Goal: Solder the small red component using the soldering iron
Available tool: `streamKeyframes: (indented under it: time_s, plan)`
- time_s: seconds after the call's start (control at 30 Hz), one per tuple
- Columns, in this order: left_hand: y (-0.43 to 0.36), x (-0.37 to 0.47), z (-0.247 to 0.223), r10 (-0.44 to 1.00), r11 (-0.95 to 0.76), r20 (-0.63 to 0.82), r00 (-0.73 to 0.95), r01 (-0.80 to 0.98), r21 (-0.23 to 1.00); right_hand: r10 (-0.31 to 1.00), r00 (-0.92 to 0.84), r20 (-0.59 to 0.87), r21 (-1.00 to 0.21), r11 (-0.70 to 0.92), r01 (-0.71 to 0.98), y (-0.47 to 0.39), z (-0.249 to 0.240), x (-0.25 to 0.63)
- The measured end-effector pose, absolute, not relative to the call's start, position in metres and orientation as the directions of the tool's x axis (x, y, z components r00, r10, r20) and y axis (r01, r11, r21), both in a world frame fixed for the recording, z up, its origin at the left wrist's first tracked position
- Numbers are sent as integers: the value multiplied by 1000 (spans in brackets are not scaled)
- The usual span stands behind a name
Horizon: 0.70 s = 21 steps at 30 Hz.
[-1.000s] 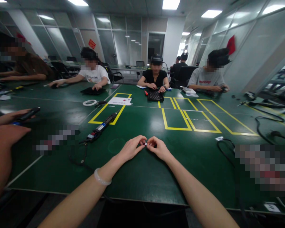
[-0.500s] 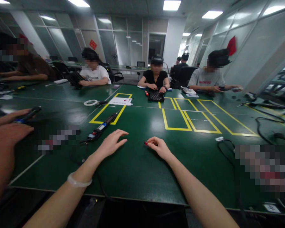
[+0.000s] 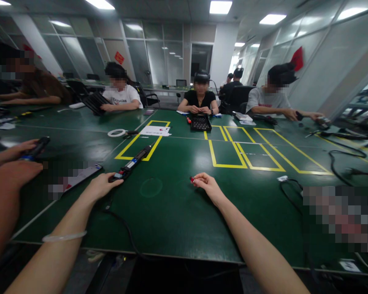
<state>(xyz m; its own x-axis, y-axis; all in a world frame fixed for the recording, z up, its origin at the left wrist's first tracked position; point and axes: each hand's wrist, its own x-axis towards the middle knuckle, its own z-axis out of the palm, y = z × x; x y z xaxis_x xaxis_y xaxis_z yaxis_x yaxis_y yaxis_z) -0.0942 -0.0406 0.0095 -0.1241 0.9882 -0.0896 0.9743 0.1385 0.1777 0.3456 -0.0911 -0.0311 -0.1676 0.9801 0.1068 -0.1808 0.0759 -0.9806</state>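
My left hand point(image 3: 102, 187) has its thumb and fingers closed around the rear end of an electric screwdriver point(image 3: 131, 164). This slim black tool, with a silver and blue label, lies slanted on the green table, its tip toward the far side. A black cord runs from near its rear toward the front edge. Over the middle of the table, my right hand point(image 3: 209, 187) pinches a small red piece point(image 3: 192, 179) with a dark end between thumb and fingertips. The piece is too small to name more exactly.
At left, another person's hands point(image 3: 18, 159) hold a similar tool. A white sheet point(image 3: 155, 130) lies inside a yellow tape outline. Across the table, a person sits behind a black tray point(image 3: 200, 123). Black cables point(image 3: 294, 200) lie at right.
My left hand has moved left and back from the open table onto the screwdriver's rear end and closed on it. My right hand still pinches the red piece, nearly in place.
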Motion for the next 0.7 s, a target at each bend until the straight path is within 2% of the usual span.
streamKeyframes:
  time_s: [0.13,0.37,0.53,0.7]
  plan:
    - [-36,-89,14,990,111,-105,-89,969,221,979,-165,118,-980,88,-180,-91,-34,346]
    - [-39,-63,17,996,41,-80,-27,983,180,972,-194,134,-985,108,-138,-91,-33,344]
    - [-41,-35,17,998,-24,-58,31,993,117,965,-196,177,-984,172,-39,-90,-35,343]
    - [-49,5,18,992,-82,-80,94,986,144,965,-186,186,-982,190,1,-89,-39,340]
